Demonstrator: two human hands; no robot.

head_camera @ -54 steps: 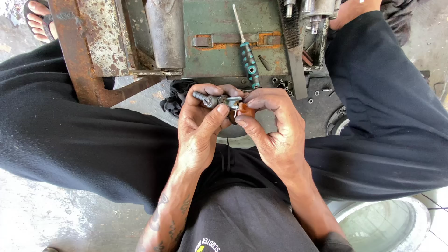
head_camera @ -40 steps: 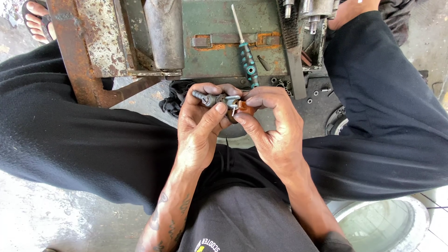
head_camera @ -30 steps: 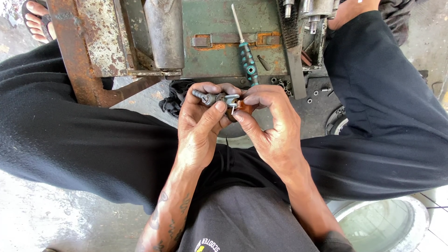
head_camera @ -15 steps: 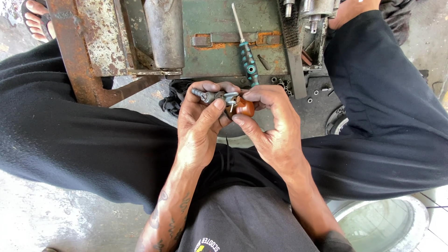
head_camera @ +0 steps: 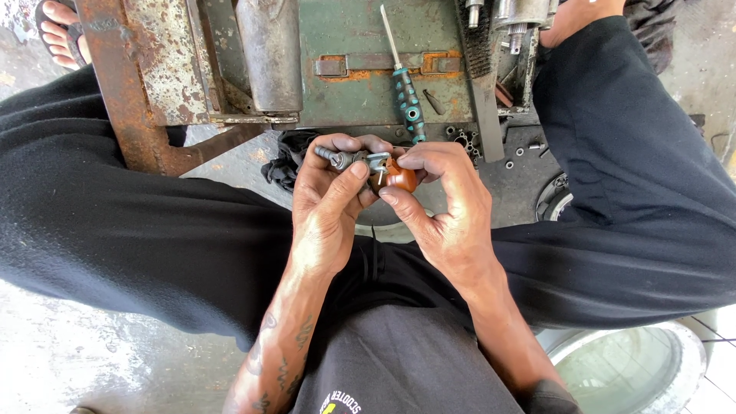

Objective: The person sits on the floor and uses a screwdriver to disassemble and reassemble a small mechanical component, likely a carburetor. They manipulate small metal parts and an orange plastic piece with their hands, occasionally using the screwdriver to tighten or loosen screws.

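We have the left hand (head_camera: 330,203) at 9 o'clock of the right hand (head_camera: 448,203), small part (head_camera: 368,162) between them, screwdriver (head_camera: 402,84) at 12 on the metal box (head_camera: 360,92), loose nuts (head_camera: 517,153) at 2.

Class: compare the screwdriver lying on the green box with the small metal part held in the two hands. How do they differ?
The screwdriver lies untouched on the green box; the small metal part is pinched between the left hand and right hand. The screwdriver is long with a teal grip; the part is short, grey, joined to a brown knob. Both have bare metal.
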